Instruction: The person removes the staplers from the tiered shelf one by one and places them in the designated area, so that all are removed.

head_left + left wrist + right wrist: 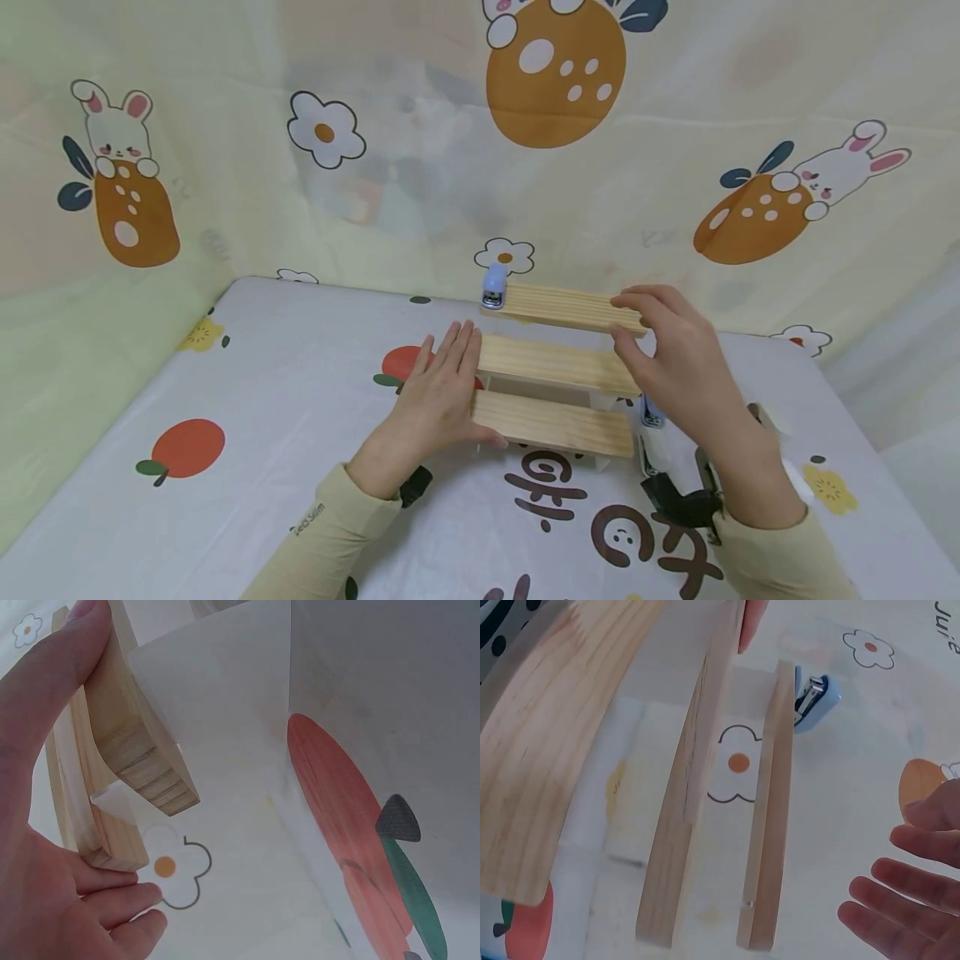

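Note:
A stepped rack of three pale wooden boards on whitish, translucent supports stands on the table: a front board (555, 423), a middle board (555, 362) and a back board (562, 307). My left hand (435, 396) lies with straight fingers along the rack's left ends, its thumb on the front board; the left wrist view shows fingers touching board ends (161, 784). At the back board's right end, my right hand (678, 358) hovers with bent, parted fingers and nothing between them. A small light-blue stapler (494, 286) stands on the back board's left end.
Below my right hand lies another blue stapler (652, 412), partly hidden, with a white item (655, 452) in front of it. Black straps (678, 500) hang near my right wrist. A patterned cloth (405, 208) hangs close behind the rack.

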### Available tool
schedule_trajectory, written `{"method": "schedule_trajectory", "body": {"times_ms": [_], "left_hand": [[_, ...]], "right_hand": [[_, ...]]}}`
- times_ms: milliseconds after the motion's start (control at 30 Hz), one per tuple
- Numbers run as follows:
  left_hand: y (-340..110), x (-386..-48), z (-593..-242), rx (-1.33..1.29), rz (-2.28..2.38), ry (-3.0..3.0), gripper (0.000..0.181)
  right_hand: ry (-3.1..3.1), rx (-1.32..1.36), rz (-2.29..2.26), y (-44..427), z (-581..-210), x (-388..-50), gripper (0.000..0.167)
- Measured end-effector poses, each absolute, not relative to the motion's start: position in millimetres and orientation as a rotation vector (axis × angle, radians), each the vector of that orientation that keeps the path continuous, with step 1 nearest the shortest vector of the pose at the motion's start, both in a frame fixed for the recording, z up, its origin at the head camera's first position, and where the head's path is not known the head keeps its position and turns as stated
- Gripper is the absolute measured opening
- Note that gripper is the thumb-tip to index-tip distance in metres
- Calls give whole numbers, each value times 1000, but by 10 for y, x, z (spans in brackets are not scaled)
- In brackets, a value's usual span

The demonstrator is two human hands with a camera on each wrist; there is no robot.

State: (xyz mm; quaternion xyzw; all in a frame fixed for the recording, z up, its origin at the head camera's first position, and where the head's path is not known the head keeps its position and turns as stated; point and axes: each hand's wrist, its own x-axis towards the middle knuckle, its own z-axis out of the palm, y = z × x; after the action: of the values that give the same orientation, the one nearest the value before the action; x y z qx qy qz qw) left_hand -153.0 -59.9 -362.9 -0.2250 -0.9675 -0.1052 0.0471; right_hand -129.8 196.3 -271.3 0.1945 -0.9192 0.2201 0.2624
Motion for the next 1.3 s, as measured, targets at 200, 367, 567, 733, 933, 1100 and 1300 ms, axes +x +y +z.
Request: {"method": "schedule_trajectory", "body": {"times_ms": [200, 367, 567, 733, 933, 1100, 1300], "left_hand": [[-600, -1531, -3626, -684, -311, -2953, 145], [-594, -1531, -3626, -684, -326, -2961, 144], [-590, -1531, -3623, -683, -317, -2959, 145], [-600, -1533, -3630, -684, -324, -2962, 144], [-608, -1524, -3636, -692, -323, -2942, 143], [-602, -1523, -3625, -687, -304, -2947, 143], [-598, -1527, -3618, -680, -305, -2973, 143]], "right_hand": [[-2502, 565, 656, 1827, -2702, -1369, 29], [-2506, 595, 680, 1724, -2707, -1435, 28], [-2509, 629, 662, 1637, -2708, -1516, 27], [-2549, 637, 665, 1544, -2698, -1601, 28], [-2601, 655, 651, 1424, -2688, -1727, 32], [-2661, 676, 642, 1311, -2659, -1806, 36], [-2672, 730, 646, 1178, -2682, -1901, 40]]}}
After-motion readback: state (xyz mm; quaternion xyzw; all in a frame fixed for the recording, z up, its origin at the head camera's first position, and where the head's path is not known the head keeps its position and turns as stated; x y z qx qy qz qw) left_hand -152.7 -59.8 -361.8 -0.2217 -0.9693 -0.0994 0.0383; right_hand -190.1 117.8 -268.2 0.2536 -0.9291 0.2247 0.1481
